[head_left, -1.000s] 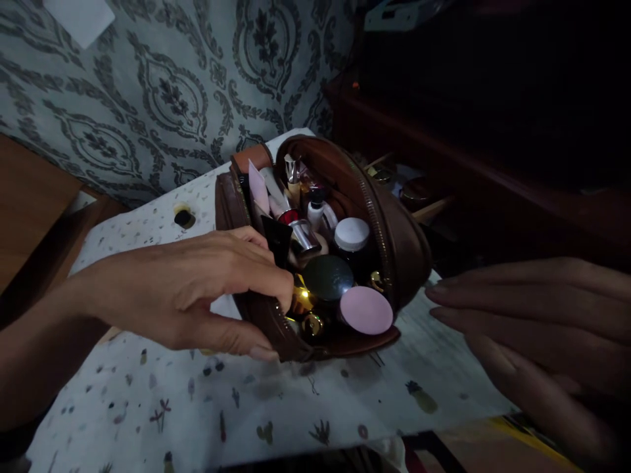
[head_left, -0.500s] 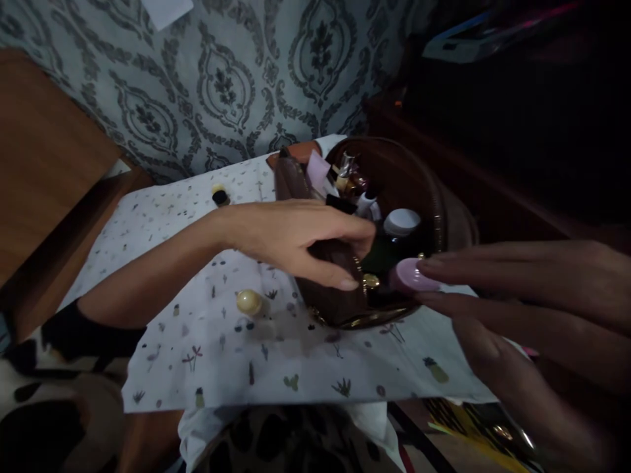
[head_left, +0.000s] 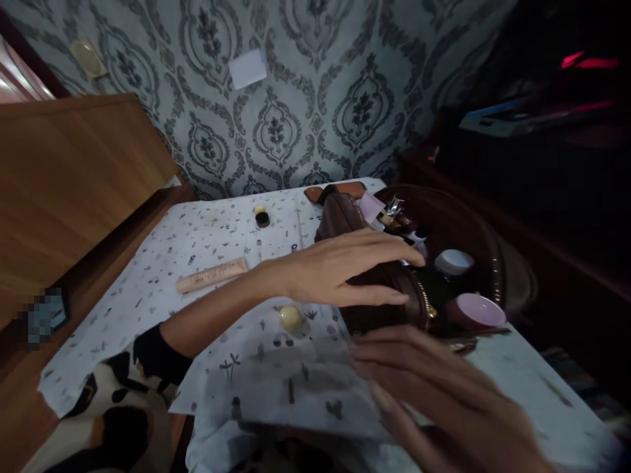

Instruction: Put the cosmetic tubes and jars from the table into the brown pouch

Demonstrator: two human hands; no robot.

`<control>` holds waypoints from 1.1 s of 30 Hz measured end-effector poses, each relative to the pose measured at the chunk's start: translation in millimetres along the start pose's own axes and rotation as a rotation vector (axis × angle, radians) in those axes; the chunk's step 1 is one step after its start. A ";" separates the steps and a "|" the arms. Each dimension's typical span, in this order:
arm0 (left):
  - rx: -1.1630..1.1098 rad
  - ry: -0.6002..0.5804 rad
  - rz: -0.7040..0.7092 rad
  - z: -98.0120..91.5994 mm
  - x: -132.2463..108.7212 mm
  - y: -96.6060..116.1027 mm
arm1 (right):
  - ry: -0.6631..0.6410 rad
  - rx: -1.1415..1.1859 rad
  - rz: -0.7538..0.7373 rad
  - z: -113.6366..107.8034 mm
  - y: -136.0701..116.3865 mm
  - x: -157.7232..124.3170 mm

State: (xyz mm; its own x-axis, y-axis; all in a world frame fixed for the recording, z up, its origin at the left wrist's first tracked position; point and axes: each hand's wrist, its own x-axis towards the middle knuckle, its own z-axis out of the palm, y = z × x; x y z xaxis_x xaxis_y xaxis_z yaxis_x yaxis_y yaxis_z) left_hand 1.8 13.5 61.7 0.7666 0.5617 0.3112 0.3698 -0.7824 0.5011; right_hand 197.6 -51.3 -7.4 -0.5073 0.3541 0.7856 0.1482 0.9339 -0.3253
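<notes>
A brown zip bag (head_left: 341,217) lies unzipped on the table, packed with cosmetics. My left hand (head_left: 340,266) is over its left side, palm down, with the fingers stretched and apart and nothing seen in them. My right hand (head_left: 438,387), blurred, hovers at the bag's front edge with its fingers extended. Inside the bag sit a pink-topped round container (head_left: 478,311), a white-lidded jar (head_left: 454,261) and several small bottles (head_left: 394,209). Left of the bag, a round, pale yellow item (head_left: 290,318) rests on the cloth.
A patterned white cloth (head_left: 276,368) covers the table. On it lie a pink tube (head_left: 211,274), a small black-and-yellow pot (head_left: 261,218) and an orange-brown item (head_left: 352,191) behind the bag. A wooden panel (head_left: 83,151) stands left; patterned wallpaper (head_left: 315,138) is behind.
The view has swung, so the table appears further right and lower. My right hand has left the pink-topped container and moved toward the bag's front. My left hand's fingers have straightened.
</notes>
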 end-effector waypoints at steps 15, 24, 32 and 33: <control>-0.885 0.828 -0.712 120.1 -161.2 -18.2 | -0.551 -0.108 0.543 116.0 23.2 -0.4; -0.922 0.950 -0.694 98.1 -146.0 -41.0 | -0.568 -0.054 0.671 142.0 16.4 23.8; -0.800 0.905 -0.576 92.0 -136.4 -43.3 | -0.417 0.013 0.467 148.8 49.2 9.2; -0.776 0.903 -0.569 90.8 -136.3 -43.6 | -0.415 0.007 0.447 151.7 57.9 6.3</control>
State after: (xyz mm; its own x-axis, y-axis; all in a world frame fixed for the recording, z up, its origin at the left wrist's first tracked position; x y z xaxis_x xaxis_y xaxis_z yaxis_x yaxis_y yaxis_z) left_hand -71.1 -53.4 -75.9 -0.1248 0.9759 0.1791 -0.1049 -0.1925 0.9757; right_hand 74.3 -2.3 -101.1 -0.6857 0.6624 0.3019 0.4185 0.6981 -0.5810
